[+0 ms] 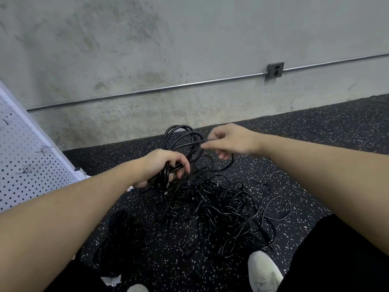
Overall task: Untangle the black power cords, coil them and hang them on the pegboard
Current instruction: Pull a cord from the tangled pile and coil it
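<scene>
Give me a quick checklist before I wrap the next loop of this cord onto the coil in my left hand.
1. Coil held firmly: ok. The left hand grips the gathered loops of the coil.
2. Free strand in hand: ok. The right hand pinches the strand leading to the coil.
3. Strand free of the tangled pile: cannot tell; black cords overlap below the hands.
4. Plug end located: cannot tell.
5. Pegboard within view with hooks: ok, at the left.
6. Footing clear: not ok. Cord loops lie close to the shoe.
</scene>
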